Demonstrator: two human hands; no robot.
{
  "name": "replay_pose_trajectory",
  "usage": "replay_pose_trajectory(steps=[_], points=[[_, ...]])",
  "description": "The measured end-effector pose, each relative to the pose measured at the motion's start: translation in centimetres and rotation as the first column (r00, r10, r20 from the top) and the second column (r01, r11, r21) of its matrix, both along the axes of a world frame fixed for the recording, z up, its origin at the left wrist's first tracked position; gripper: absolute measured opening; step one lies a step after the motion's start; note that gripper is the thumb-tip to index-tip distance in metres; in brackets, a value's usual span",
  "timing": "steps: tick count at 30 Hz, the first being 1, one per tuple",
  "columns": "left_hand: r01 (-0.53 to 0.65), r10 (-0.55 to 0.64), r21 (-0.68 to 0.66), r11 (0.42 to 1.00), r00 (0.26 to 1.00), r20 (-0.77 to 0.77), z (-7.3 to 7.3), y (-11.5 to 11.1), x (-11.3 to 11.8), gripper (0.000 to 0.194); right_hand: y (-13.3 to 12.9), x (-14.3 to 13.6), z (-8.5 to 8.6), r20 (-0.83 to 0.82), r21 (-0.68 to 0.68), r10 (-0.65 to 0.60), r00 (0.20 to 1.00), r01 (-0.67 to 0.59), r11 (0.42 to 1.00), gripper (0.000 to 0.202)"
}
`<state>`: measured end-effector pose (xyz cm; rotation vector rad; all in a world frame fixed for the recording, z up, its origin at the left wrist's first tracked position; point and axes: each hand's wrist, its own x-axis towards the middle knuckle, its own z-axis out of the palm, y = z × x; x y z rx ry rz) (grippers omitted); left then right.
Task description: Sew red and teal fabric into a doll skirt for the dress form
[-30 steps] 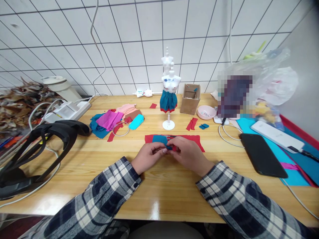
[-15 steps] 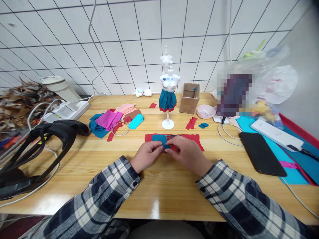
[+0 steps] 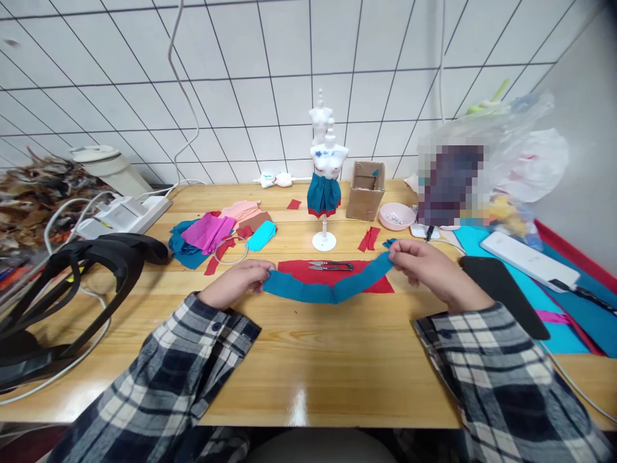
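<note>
Hands (image 3: 240, 283) drawn apart since earlier, teal strip (image 3: 308, 293) sagging between them, one end clamped in each.

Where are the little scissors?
In the head view, the scissors lie on the red cloth near the middle of the table, just beyond the blue strip held between the left hand and the right hand.

No lettering can be read. Beyond the gap between left hand (image 3: 237, 283) and right hand (image 3: 429, 267), the dress form (image 3: 329, 162) bears blue marks, illegible; past the left hand, any print on the power strip (image 3: 156, 207) is too small.
</note>
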<state>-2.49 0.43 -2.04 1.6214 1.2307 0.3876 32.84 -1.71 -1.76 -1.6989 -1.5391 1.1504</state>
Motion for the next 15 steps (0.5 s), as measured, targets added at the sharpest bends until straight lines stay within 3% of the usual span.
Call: replay_pose_trajectory(steps=[3, 5, 12, 15], points=[[0.088, -0.074, 0.039, 0.995, 0.958, -0.276, 0.0, 0.2, -0.7, 0.021, -0.1, 1.7, -1.4, 0.417, -0.068, 0.096, 0.904, -0.075, 0.995, 0.014], [0.16, -0.116, 0.075, 0.984, 0.907, -0.405, 0.0, 0.0, -0.4, 0.025, -0.2, 2.1, -2.3, 0.549, -0.095, 0.169, 0.818, -0.14, 0.986, 0.012], [0.224, -0.075, 0.187, 0.956, 0.808, -0.584, 0.2, -0.7, -0.5, 0.031, -0.1, 3.8, -2.7, 0.601, -0.17, 0.315, 0.735, -0.268, 0.948, 0.011], [0.268, -0.125, 0.153, 0.951, 0.787, -0.604, 0.2, -1.0, -0.3, 0.032, -0.4, 4.7, -2.3, 0.582, -0.192, 0.367, 0.726, -0.316, 0.929, 0.009]])
